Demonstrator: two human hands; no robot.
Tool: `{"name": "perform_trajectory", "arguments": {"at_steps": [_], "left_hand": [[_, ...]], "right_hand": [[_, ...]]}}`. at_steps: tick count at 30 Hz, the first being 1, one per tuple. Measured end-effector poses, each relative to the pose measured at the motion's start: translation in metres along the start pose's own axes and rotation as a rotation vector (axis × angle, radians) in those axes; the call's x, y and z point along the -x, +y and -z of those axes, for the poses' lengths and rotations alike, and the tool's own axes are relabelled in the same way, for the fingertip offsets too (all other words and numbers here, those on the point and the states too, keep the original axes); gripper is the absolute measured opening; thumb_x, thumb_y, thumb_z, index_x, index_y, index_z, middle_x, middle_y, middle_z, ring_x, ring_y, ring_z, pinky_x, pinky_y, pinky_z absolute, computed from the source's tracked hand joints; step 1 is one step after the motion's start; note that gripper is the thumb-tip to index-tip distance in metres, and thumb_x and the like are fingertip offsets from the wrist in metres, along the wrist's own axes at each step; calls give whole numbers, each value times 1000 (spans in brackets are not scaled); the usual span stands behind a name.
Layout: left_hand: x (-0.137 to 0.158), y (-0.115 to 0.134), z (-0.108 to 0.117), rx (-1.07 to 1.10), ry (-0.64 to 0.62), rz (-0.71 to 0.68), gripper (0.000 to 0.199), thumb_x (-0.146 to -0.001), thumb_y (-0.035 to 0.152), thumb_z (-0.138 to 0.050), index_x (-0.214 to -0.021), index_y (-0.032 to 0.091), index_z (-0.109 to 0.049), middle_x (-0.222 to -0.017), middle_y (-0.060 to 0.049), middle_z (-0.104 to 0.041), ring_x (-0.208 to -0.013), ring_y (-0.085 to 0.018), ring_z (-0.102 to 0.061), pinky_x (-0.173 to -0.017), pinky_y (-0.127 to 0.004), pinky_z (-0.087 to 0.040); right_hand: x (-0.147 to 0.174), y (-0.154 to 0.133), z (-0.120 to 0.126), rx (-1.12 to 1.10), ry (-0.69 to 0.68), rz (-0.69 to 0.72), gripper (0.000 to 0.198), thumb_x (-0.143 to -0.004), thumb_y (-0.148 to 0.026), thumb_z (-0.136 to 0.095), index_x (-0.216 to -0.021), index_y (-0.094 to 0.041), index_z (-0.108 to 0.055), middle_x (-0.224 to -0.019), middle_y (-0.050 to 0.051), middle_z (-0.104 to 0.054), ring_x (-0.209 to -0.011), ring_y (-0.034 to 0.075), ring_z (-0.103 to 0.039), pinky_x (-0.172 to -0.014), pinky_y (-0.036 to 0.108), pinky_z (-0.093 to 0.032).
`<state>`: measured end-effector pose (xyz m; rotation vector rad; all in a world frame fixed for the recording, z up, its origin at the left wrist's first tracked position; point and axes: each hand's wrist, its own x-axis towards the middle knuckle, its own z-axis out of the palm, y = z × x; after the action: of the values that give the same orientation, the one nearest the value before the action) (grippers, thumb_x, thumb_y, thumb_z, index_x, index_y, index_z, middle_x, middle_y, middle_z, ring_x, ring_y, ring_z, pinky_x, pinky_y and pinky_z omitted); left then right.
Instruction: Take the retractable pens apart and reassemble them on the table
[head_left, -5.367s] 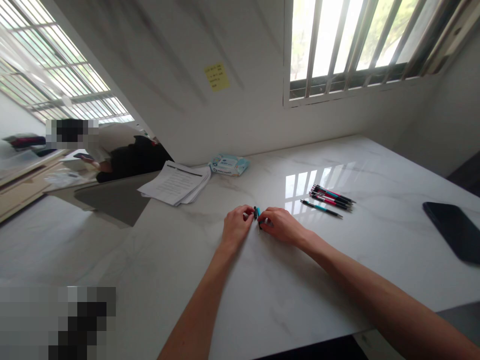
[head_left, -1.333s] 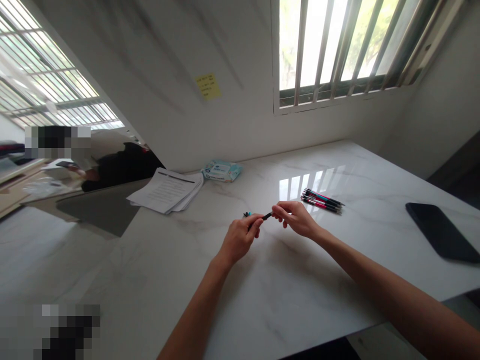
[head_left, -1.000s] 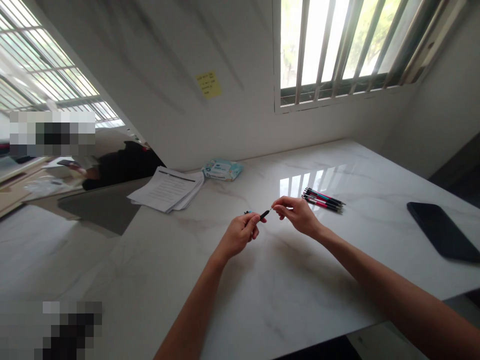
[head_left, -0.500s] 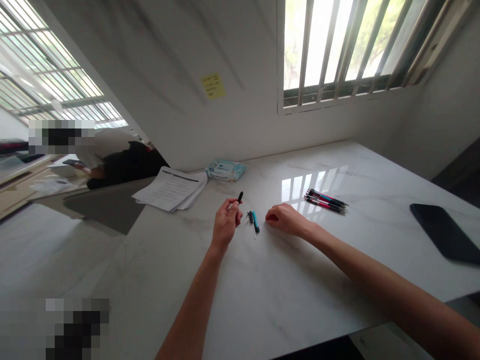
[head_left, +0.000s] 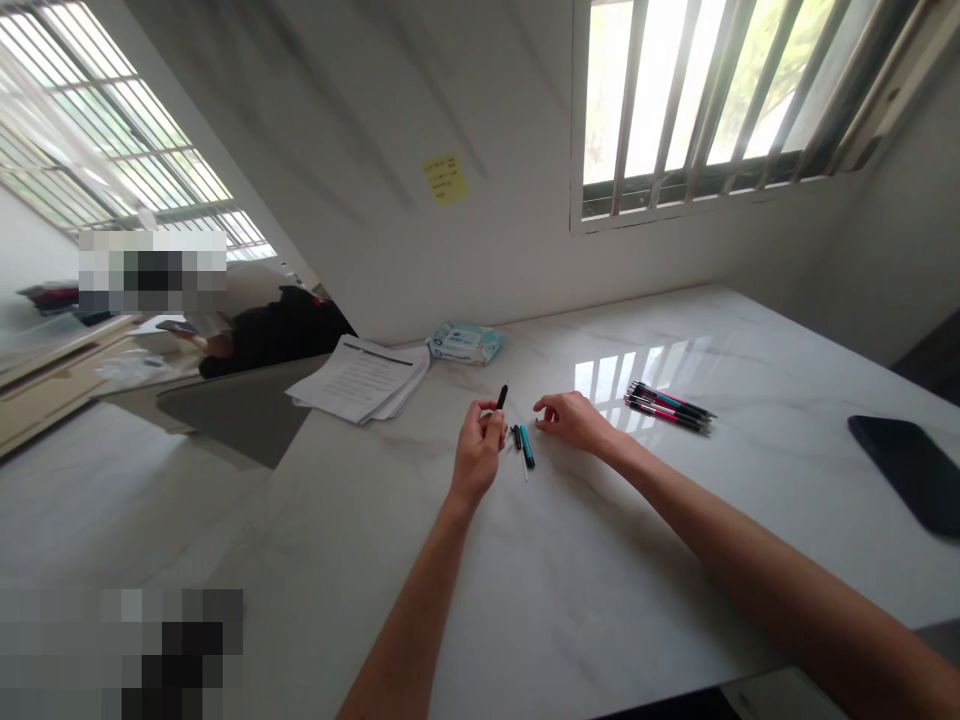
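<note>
My left hand (head_left: 480, 445) is closed around a black pen barrel part (head_left: 502, 397), which sticks up past the thumb. Just right of it on the table lie a teal and black pen barrel (head_left: 527, 446), a short black pen piece (head_left: 517, 437) and a thin white refill (head_left: 525, 466). My right hand (head_left: 571, 418) hovers beside these parts, its fingers curled and thumb near the index finger. A tiny dark speck shows at those fingertips, too small to name.
Several assembled pens (head_left: 669, 407) lie bunched to the right. A black phone (head_left: 904, 470) rests near the right edge. Behind my left hand are a stack of printed papers (head_left: 364, 378) and a wipes packet (head_left: 465, 343). Another person (head_left: 277, 330) sits beyond the partition.
My right hand has risen slightly from the tabletop, and its thumb and index finger now show more clearly. My left hand still holds the black barrel part. The whole view has shifted a little.
</note>
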<state>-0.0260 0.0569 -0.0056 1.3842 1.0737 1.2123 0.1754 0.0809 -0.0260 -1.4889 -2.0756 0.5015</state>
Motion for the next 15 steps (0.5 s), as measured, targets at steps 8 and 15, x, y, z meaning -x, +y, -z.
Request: {"name": "perform_trajectory", "arguments": {"at_steps": [8,15], "left_hand": [[23,14,-15,-499,-202,-196,23,-97,43,-59,-110,25,-64,-75,3,-62,-62,-14,-53,-64,-24,-38],[28,11,-25,-702,-331,-244,23,-101,41,-52,-101,22,-65,-81,-2,-67,-69,-18,-57,-69,-28,-36]], "right_hand": [[48,-5,32,-555,-222,-38,38,-85,-54,-72,-77,-18,-61,-65,-4,-52,-58,11,-45,-53,24,-33],[51,-1,17,-660,-136,-128,62,-90,-74,-52,-61,-19,-47,-58,-6,-24,-54,9,-21,-51,28,-15]]}}
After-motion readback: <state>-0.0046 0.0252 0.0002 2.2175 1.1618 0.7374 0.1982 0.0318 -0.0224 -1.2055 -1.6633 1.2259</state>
